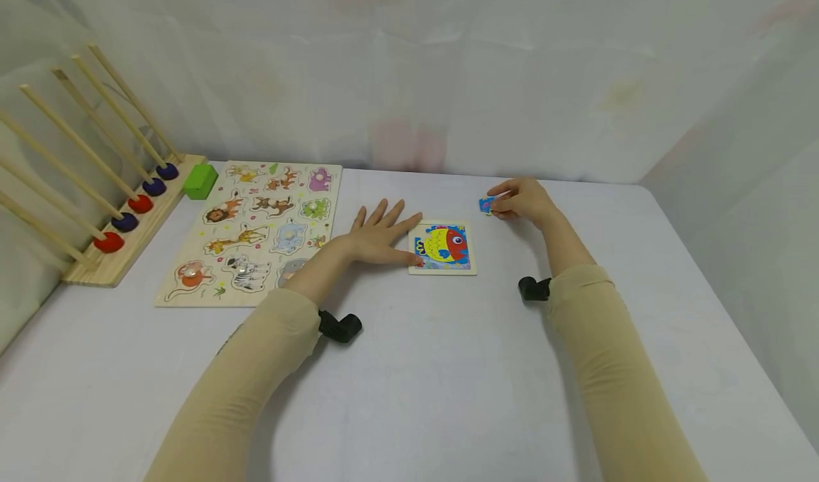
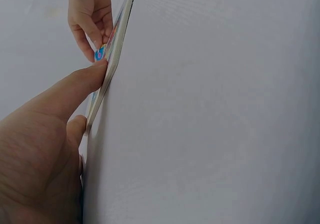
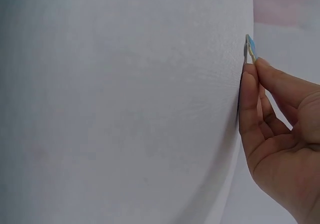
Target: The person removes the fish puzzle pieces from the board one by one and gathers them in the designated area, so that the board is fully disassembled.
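A small square jigsaw puzzle [image 1: 441,272] with a yellow and red fish lies on the white table. My left hand [image 1: 379,243] is spread flat beside it, with the thumb on its lower left corner and the fingertips near its upper left edge. In the left wrist view that thumb [image 2: 75,84] lies on the puzzle's edge. To the upper right of the puzzle, my right hand [image 1: 526,202] pinches a blue puzzle piece [image 1: 485,205] between thumb and fingers. The right wrist view shows the piece [image 3: 251,46] tilted at the fingertips, close to the table surface.
Left of the puzzle lies a wooden animal board [image 1: 198,247] with several animal pieces. A green block [image 1: 201,182] stands by its far left corner. Farther left is a wooden rack [image 1: 105,270] with upright dowels and red and blue beads. White cloth [image 1: 525,77] hangs behind the table.
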Demonstrator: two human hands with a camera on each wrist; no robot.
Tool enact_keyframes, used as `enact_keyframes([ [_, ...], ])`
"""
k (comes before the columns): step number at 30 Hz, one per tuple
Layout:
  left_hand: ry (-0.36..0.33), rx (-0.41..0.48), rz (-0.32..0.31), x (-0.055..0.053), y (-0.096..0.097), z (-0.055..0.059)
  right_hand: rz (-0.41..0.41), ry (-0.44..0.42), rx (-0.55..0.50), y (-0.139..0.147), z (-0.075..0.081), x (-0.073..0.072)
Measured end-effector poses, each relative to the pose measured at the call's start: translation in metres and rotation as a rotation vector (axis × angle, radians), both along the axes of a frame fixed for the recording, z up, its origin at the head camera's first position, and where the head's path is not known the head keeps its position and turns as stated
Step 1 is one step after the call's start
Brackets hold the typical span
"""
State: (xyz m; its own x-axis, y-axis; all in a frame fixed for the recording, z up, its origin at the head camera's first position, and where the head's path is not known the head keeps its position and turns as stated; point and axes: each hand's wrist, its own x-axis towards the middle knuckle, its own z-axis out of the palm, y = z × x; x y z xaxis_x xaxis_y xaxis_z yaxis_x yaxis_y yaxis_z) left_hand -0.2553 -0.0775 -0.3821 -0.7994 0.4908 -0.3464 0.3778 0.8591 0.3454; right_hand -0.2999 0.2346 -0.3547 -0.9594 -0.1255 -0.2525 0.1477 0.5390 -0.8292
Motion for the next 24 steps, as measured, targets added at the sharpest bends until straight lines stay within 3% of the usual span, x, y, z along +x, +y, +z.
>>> enact_keyframes([
  [13,0.011,0.024,-0.014,0.0047,-0.0004,0.0063,0.014,0.054,0.13,-0.0021,0.0001,0.0024],
  [24,0.002,-0.002,0.001,-0.0014,0.0005,-0.0017,0.015,0.054,0.153,-0.0014,-0.0025,0.0012],
])
